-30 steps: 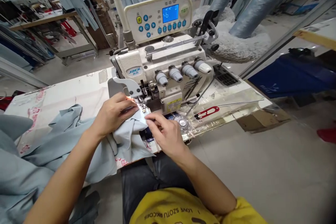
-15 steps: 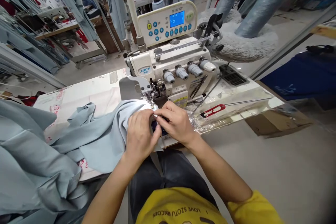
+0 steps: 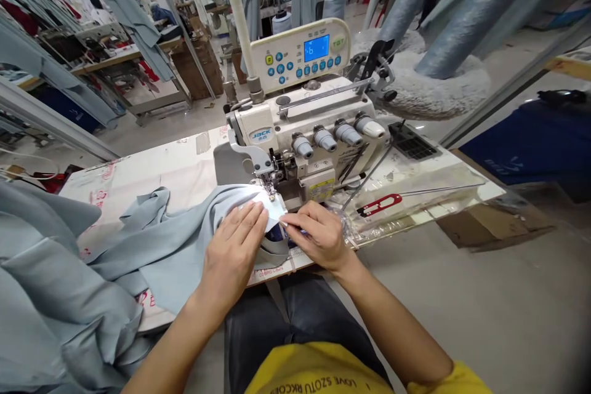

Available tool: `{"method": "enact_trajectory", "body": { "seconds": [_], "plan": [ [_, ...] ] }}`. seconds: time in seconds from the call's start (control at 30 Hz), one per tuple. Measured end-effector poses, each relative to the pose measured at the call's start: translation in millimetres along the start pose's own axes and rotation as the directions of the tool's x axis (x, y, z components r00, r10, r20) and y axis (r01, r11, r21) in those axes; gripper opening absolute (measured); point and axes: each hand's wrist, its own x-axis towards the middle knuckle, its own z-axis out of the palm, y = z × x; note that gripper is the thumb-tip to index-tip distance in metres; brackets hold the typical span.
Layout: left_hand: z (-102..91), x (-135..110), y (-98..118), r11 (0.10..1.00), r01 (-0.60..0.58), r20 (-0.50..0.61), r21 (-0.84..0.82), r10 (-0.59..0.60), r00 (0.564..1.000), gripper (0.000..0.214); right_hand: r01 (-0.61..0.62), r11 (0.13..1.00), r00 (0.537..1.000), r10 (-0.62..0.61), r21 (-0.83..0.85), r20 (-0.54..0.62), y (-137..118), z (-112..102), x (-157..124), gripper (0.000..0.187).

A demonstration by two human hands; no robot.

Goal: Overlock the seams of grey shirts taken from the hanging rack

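Observation:
A piece of light blue fabric (image 3: 184, 243) runs over the table to the presser foot of a white overlock sewing machine (image 3: 305, 141). My left hand (image 3: 237, 243) lies flat on it just left of the foot, fingers stretched out side by side. Close in front of the foot, my right hand (image 3: 318, 234) is closed, thumb and forefinger pinching the fabric's edge. The lit patch of cloth under the foot shows between both hands. A small fabric loop hangs below them at the table's front edge.
Red-handled thread snips (image 3: 381, 204) lie right of the machine on the table (image 3: 152, 154). A large heap of light blue fabric (image 3: 50, 283) covers the left side. The control panel (image 3: 302, 55) stands behind the machine head. A cardboard box (image 3: 494, 225) sits below at right.
My left hand has opened from a pinch near the foot and now lies flat on the fabric. My right hand still pinches the edge, a little apart from the left. The view has shifted slightly.

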Motion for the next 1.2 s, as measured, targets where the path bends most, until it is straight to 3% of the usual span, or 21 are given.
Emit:
{"method": "enact_trajectory", "body": {
  "seconds": [0.33, 0.5, 0.63, 0.7, 0.77, 0.87, 0.93, 1.07, 1.2],
  "plan": [
    [-2.6, 11.0, -8.2, 0.999, 0.005, 0.008, -0.036, -0.005, 1.000, 0.037, -0.030, 0.999, 0.994, 0.034, -0.040, 0.103, 2.5, -4.3, 14.7, 0.014],
    [-3.8, 19.7, -16.6, 0.995, 0.044, 0.060, -0.093, -0.038, 0.997, 0.037, -0.048, 0.982, 0.980, 0.081, -0.181, 0.180, -1.7, -5.9, 31.8, 0.020],
    [-4.5, 25.4, -26.2, 0.995, 0.045, 0.101, -0.091, -0.036, 0.994, 0.037, -0.126, 0.945, 0.977, 0.171, -0.302, 0.129, -19.1, 3.1, 16.5, 0.025],
    [-5.0, 28.5, -31.0, 0.996, 0.036, 0.131, -0.078, -0.025, 0.991, 0.038, -0.194, 0.936, 0.946, 0.257, -0.292, 0.197, -31.1, 15.0, -1.5, 0.027],
    [-5.7, 32.3, -35.5, 0.998, 0.024, 0.165, -0.062, -0.014, 0.986, 0.040, -0.248, 0.935, 0.868, 0.331, -0.253, 0.371, -43.9, 31.2, -17.6, 0.028],
    [-6.7, 39.8, -42.8, 0.999, 0.013, 0.225, -0.037, -0.004, 0.974, 0.042, -0.337, 0.935, 0.729, 0.331, -0.108, 0.599, -64.0, 55.3, -25.1, 0.030],
    [-6.5, 46.0, -48.8, 1.000, 0.006, 0.284, -0.014, -0.002, 0.959, 0.042, -0.427, 0.904, 0.681, 0.319, 0.004, 0.660, -75.7, 65.7, -18.7, 0.038],
    [-0.4, 59.0, -62.5, 0.998, 0.034, 0.374, 0.049, -0.050, 0.926, 0.035, -0.567, 0.818, 0.633, 0.360, 0.094, 0.686, -86.1, 72.7, 2.4, 0.045],
    [15.7, 67.7, -75.9, 0.977, 0.166, 0.284, 0.136, -0.199, 0.938, 0.031, -0.614, 0.779, 0.631, 0.387, 0.128, 0.672, -83.5, 74.2, 14.3, 0.047]
  ]
}}
